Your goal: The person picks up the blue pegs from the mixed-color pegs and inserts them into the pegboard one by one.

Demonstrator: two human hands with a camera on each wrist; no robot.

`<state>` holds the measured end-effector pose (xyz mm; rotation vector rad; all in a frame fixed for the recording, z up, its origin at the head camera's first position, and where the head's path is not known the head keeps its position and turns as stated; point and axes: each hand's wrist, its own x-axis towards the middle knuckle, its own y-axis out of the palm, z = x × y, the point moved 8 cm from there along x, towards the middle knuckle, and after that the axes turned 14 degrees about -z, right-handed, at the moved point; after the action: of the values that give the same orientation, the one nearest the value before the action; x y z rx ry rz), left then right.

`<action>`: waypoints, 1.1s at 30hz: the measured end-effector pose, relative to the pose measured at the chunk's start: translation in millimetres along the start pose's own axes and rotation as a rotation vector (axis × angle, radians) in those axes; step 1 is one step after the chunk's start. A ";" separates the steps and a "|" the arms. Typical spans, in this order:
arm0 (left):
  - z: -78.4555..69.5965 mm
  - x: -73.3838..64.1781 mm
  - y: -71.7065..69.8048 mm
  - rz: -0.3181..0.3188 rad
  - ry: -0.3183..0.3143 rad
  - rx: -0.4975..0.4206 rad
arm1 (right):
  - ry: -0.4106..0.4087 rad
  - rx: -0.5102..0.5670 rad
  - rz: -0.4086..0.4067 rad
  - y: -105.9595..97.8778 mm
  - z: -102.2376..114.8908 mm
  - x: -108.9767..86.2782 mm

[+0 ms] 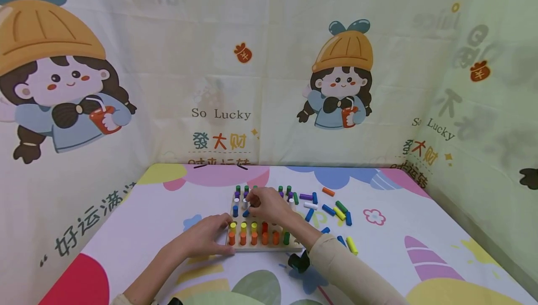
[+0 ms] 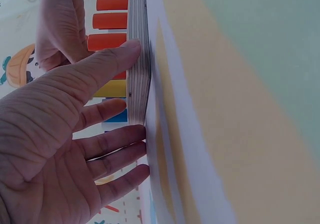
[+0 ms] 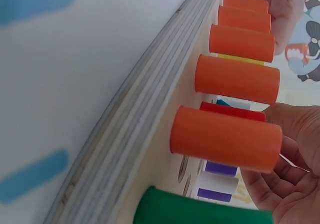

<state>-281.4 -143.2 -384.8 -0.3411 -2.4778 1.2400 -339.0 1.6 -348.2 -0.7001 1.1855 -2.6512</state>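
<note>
A wooden pegboard (image 1: pixel 269 250) carries rows of coloured cylindrical pegs. My left hand (image 1: pixel 208 236) rests against its left front corner; in the left wrist view the thumb touches the layered edge, with the other fingers nearly straight beside the board. Over the middle rows, my right hand (image 1: pixel 269 207) pinches a blue peg (image 1: pixel 246 212) between thumb and fingertips, tilted, close to the second position of the blue row. One blue peg (image 1: pixel 235 210) stands upright at that row's left end. Orange pegs (image 3: pixel 237 79) line the front row, with a green peg (image 3: pixel 195 209) near its right end.
Loose pegs lie scattered right of the board, among them an orange peg (image 1: pixel 329 192), a yellow peg (image 1: pixel 352 245) and several blue ones. A small black object (image 1: pixel 299 262) shows beside the right sleeve (image 1: pixel 349 267). Printed cloth walls (image 1: pixel 286 146) stand behind the table.
</note>
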 end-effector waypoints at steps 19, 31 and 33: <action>1.5 -1.4 0.8 0.004 0.000 0.005 | -0.008 0.029 -0.018 5.6 4.0 -2.1; 2.0 -1.1 2.2 0.004 0.000 0.012 | -0.007 0.059 -0.033 -3.7 3.5 -14.8; 2.4 -0.5 2.2 0.003 0.006 0.017 | -0.020 0.061 -0.045 -7.5 4.4 -17.6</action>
<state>-281.8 -143.8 -388.1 -0.3433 -2.4611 1.2588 -321.1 9.4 -346.4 -0.7501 1.0920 -2.6975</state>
